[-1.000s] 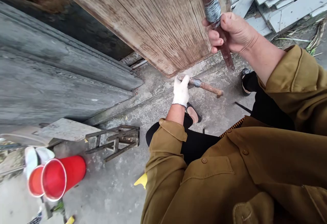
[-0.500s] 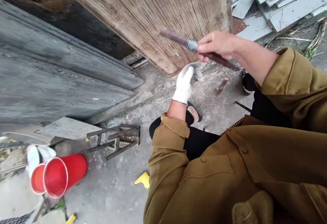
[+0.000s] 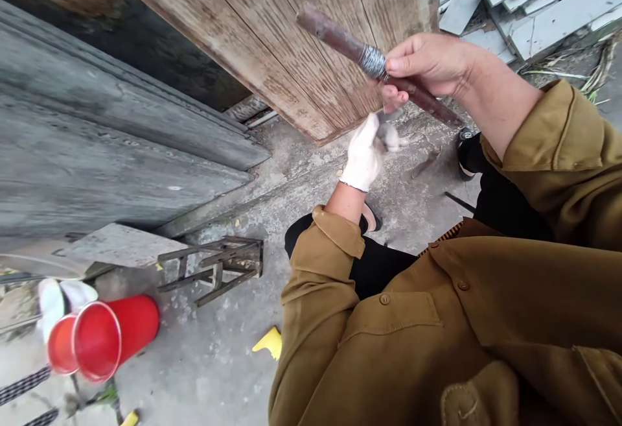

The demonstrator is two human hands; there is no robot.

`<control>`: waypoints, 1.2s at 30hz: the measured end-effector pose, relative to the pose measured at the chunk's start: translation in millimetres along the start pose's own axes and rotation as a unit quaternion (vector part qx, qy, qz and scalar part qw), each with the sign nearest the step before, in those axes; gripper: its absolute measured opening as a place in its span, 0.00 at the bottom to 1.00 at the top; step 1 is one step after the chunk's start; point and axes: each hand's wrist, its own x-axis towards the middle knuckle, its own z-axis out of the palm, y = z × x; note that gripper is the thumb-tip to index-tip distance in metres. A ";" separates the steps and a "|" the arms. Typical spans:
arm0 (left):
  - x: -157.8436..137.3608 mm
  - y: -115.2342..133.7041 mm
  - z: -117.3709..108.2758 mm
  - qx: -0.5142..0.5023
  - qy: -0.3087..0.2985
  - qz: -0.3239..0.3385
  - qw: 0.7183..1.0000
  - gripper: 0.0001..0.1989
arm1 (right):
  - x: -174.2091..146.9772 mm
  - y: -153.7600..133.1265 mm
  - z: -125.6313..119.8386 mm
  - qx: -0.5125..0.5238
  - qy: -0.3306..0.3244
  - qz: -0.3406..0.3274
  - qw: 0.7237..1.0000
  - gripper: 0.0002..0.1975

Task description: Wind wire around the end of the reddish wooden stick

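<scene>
My bare right hand (image 3: 432, 66) grips a dark brown rod (image 3: 335, 32) near its middle, holding it slanted in the air. Silvery wire (image 3: 372, 61) is wound in a tight coil around the rod, just beside my thumb. Below it, my left hand (image 3: 364, 153) wears a white glove with grey on the fingers. Those fingers are curled together and partly blurred close under the right fingertips; what they hold is too small to make out. A short brown piece (image 3: 426, 163) lies on the concrete between my feet, blurred.
A weathered plank panel (image 3: 272, 43) stands ahead, with a grey board wall (image 3: 121, 134) to its left. A small wooden stool (image 3: 223, 267) lies left of me near red buckets (image 3: 138, 325). Yellow scrap (image 3: 269, 342) is on the ground. Stacked tiles (image 3: 558, 30) fill the upper right.
The rod and my right hand have come up and nearer the camera, the wire coil now sharper. My gloved left hand has shifted slightly right, its fingers closer together.
</scene>
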 end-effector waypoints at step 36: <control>-10.9 48.8 -38.1 0.192 -0.238 -0.054 0.951 0.15 | -9.8 19.3 13.1 -0.586 0.085 0.344 0.728 0.07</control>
